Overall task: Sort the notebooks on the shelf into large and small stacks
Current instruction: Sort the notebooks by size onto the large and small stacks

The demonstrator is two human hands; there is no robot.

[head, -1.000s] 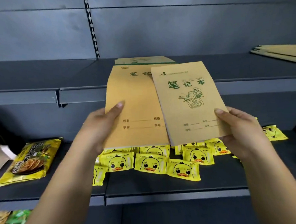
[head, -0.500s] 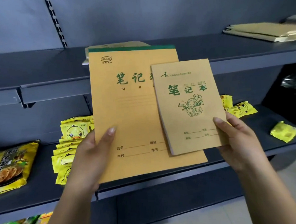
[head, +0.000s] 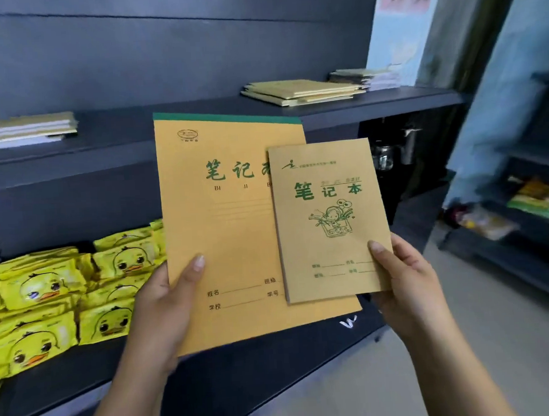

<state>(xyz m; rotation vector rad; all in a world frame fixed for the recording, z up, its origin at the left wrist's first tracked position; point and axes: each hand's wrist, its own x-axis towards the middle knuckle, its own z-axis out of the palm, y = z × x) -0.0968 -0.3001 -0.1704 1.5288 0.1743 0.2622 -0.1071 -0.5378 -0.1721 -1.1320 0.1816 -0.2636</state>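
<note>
big notebook (head: 236, 229): centre of the frame, held upright with its long side running up and down, green strip on top

small notebook (head: 330, 220): just right of it, also upright, overlapping the big one's right edge in front

left hand (head: 164, 314): grips the big one at its lower left, thumb on the cover

right hand (head: 403, 283): pinches the small one at its lower right corner, thumb on front

stacks: wide pile (head: 301, 92) sits up and right of both hands on the upper shelf (head: 197, 116), smaller pile (head: 363, 77) further right; so the right hand looks nearer to both

another pile (head: 21, 130): upper left, blurry

duck packets (head: 62, 285): lower left shelf
</note>
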